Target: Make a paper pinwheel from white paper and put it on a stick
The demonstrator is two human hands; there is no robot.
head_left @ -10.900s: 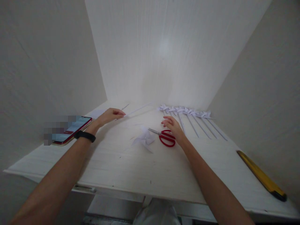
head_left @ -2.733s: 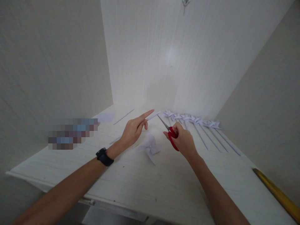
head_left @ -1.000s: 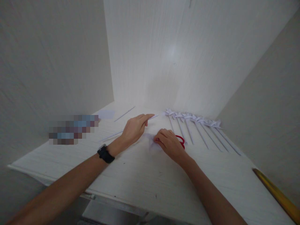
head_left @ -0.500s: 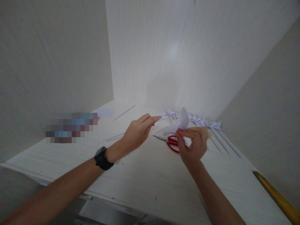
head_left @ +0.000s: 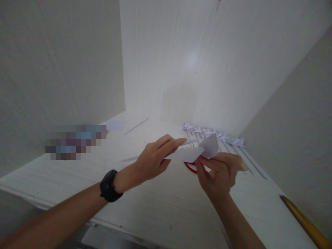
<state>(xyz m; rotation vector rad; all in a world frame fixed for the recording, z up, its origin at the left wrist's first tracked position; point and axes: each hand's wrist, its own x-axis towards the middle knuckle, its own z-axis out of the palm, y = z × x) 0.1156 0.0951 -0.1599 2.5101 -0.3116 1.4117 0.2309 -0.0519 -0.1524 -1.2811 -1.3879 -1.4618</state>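
My left hand [head_left: 157, 157] is closed around a thin white paper stick [head_left: 188, 142], whose tip points right beyond my fingers and whose other end shows behind the wrist. A folded white paper piece with curled blades [head_left: 209, 146] is pinched between the thumb and fingers of my right hand [head_left: 218, 171]. One blade of it reaches left to my left fingers; whether they grip it too is hidden. Beneath the paper, the red handle of the scissors [head_left: 190, 167] shows in part, the rest covered.
Several paper pinwheels on sticks [head_left: 224, 138] lie in a row at the back right. A loose paper stick [head_left: 137, 126] and a paper sheet [head_left: 116, 125] lie at the back left, near a blurred-out patch. Walls enclose the table [head_left: 166, 204]; a yellow strip [head_left: 303, 219] runs along the right.
Both hands have moved slightly right and nearer to me. The paper's left blade now meets my left fingers, and the stick's tip is closer to the paper. The scissors have become mostly hidden.
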